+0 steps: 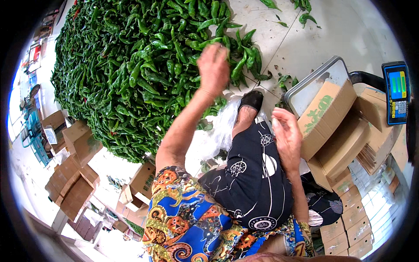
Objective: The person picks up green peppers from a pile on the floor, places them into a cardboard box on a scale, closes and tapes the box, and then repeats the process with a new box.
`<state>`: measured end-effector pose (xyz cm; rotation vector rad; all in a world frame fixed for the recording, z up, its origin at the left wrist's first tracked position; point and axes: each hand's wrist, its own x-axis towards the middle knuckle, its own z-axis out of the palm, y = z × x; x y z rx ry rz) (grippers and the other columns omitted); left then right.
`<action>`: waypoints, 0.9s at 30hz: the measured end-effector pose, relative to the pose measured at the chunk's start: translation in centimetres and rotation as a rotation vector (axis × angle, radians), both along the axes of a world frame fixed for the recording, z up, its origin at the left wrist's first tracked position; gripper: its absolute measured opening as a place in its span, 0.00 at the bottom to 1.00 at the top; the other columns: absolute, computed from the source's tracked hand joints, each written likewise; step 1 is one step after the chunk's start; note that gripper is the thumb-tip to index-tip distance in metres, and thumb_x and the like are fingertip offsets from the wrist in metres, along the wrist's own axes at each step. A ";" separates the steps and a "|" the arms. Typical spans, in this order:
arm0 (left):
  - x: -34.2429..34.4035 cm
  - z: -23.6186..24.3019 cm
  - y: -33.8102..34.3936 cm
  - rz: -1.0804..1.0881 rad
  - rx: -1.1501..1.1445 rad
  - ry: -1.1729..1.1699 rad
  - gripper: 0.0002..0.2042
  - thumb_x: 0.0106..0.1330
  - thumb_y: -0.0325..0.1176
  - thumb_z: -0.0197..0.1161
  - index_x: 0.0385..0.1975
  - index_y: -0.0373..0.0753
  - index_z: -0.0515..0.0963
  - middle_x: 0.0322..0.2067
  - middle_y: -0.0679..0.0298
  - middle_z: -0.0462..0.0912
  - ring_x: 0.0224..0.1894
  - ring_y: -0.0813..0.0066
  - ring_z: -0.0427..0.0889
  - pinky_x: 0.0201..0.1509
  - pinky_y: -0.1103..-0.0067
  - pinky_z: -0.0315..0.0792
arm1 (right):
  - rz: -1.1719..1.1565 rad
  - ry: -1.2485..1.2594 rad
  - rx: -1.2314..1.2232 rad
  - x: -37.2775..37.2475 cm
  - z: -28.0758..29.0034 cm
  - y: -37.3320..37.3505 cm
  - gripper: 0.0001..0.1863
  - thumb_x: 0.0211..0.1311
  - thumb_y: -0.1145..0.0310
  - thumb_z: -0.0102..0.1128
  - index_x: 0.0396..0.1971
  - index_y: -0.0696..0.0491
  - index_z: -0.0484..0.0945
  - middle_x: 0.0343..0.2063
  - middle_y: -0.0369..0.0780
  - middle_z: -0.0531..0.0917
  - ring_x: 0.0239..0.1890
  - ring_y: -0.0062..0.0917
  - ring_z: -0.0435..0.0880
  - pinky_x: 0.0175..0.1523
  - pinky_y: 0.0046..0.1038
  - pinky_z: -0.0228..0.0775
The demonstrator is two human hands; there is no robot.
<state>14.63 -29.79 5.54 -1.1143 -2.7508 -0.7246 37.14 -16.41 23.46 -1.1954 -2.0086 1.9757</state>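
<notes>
A big heap of green chili peppers (131,78) spreads over the floor in front of me, to the left. My left hand (214,67) reaches over its right edge, beside some loose peppers. Its fingers are blurred and turned away, so I cannot see whether they hold a pepper. My right hand (287,133) hovers by my knee with nothing in it, its fingers loosely apart. Just right of it, an open cardboard box (321,111) lies tilted on a metal-rimmed weighing scale (301,94). Most of the inside of the box is hidden.
The scale's display (397,94) stands at the far right. Flat-stacked cartons (353,222) are at the lower right, and open boxes (72,187) at the lower left. A clear plastic bag (214,135) lies by my shoe (251,101). Stray peppers (307,18) dot the floor.
</notes>
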 end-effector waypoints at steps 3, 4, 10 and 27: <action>-8.2 1.2 -3.1 0.261 -0.298 0.218 0.18 0.61 0.27 0.59 0.53 0.42 0.76 0.52 0.53 0.78 0.58 0.55 0.74 0.57 0.61 0.67 | 0.056 -0.049 -0.009 0.5 -5.2 -1.2 0.11 0.68 0.69 0.59 0.46 0.58 0.79 0.45 0.41 0.82 0.46 0.25 0.83 0.49 0.27 0.76; -10.4 1.2 -4.1 0.320 -0.348 0.190 0.17 0.62 0.28 0.58 0.52 0.40 0.76 0.49 0.53 0.80 0.56 0.53 0.75 0.56 0.60 0.66 | 0.073 -0.069 -0.049 0.9 -6.8 -1.5 0.12 0.68 0.68 0.59 0.47 0.58 0.79 0.44 0.41 0.82 0.45 0.26 0.84 0.48 0.28 0.77; -15.9 -1.1 -5.9 0.228 -0.666 0.144 0.09 0.58 0.32 0.63 0.39 0.45 0.80 0.38 0.56 0.82 0.46 0.52 0.78 0.47 0.60 0.71 | 0.140 -0.183 -0.069 3.2 -13.7 -2.7 0.12 0.67 0.64 0.59 0.41 0.57 0.80 0.36 0.42 0.86 0.38 0.30 0.86 0.45 0.30 0.77; 5.3 1.7 5.6 -0.324 0.059 -0.660 0.13 0.61 0.26 0.65 0.46 0.39 0.82 0.41 0.53 0.83 0.43 0.54 0.82 0.50 0.68 0.77 | 0.176 -0.251 0.667 6.8 -18.3 -0.6 0.21 0.56 0.77 0.63 0.51 0.58 0.75 0.51 0.50 0.76 0.50 0.47 0.78 0.56 0.40 0.71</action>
